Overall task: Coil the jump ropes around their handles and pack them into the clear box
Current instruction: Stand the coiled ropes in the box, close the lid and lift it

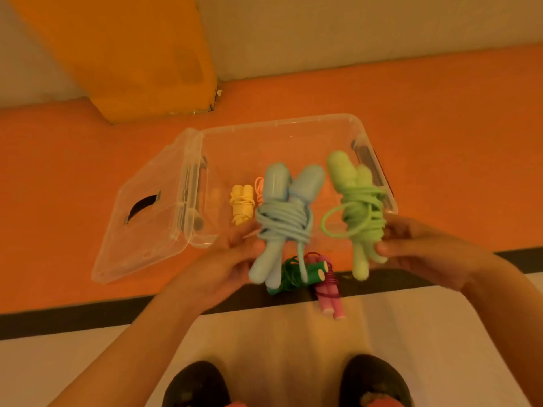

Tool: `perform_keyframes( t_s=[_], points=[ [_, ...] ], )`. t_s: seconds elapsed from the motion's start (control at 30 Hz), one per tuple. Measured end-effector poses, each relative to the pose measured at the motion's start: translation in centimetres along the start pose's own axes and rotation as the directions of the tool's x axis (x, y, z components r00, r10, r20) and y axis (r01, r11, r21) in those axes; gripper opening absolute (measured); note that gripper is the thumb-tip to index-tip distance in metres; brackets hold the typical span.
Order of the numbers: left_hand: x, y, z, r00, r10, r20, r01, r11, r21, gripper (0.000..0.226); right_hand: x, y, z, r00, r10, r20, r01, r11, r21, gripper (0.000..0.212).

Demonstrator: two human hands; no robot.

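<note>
1. The lid (147, 230) lies just left of the clear box (282, 121). A coiled yellow rope (242, 202) sits inside the box.
2. Your left hand (232, 257) grips the coiled blue rope (283, 218) by its lower handles, held over the box's near edge.
3. A dark green rope (289, 274) and a pink rope (330, 298) lie bundled on the floor, below the blue one.
4. Your right hand (417, 245) pinches the coiled light green rope (363, 212) over the box's right side. One loop sticks out loose.

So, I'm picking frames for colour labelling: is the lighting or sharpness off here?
Head view: a warm orange cast tints everything; the left hand on the blue rope and right hand on the green rope look softly blurred; faint glints on the clear box.
</note>
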State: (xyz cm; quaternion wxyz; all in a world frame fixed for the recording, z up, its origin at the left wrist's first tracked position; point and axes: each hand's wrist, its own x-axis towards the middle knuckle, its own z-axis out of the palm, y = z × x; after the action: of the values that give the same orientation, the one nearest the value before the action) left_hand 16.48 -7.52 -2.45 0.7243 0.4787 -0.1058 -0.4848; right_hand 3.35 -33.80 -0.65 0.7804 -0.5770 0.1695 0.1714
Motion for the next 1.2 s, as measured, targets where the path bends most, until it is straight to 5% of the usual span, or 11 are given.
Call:
perform_keyframes(
  t_s=[0.13, 0.23, 0.43, 0.6, 1.07, 1.2],
  points=[
    [4.2, 1.6, 0.3, 0.98, 0.036, -0.193, -0.032, 0.999, 0.027, 0.05, 3.0, -2.2, 0.1, 0.97, -0.09, -0.225, 0.08, 0.995, -0.052, 0.094],
    [6.9, 2.3, 0.1, 0.963, 0.055, -0.262, -0.008, 0.985, 0.174, 0.02, 5.3, -2.9, -0.2, 0.928, -0.097, -0.359, 0.071, 0.994, -0.083, 0.072],
    [12.8, 2.9, -2.0, 0.968, -0.027, -0.249, 0.124, 0.915, 0.385, 0.011, 10.5, -3.3, -1.6, 0.899, -0.042, -0.435, -0.056, 0.976, -0.211, 0.016],
    [17.6, 1.5, -3.8, 0.949, -0.098, -0.299, 0.241, 0.837, 0.491, 0.033, 15.3, -3.6, -3.1, 0.874, 0.047, -0.483, -0.226, 0.92, -0.321, 0.022],
    [22.7, -4.8, -5.9, 0.874, -0.192, -0.446, 0.402, 0.801, 0.443, 0.026, 21.5, -1.5, -5.1, 0.807, 0.291, -0.513, -0.548, 0.691, -0.471, 0.024],
    [23.3, -5.7, -7.1, 0.846, -0.093, -0.525, 0.431, 0.699, 0.57, 0.027, 22.5, -1.2, -4.5, 0.852, 0.287, -0.438, -0.524, 0.462, -0.716, 0.007]
  ],
)
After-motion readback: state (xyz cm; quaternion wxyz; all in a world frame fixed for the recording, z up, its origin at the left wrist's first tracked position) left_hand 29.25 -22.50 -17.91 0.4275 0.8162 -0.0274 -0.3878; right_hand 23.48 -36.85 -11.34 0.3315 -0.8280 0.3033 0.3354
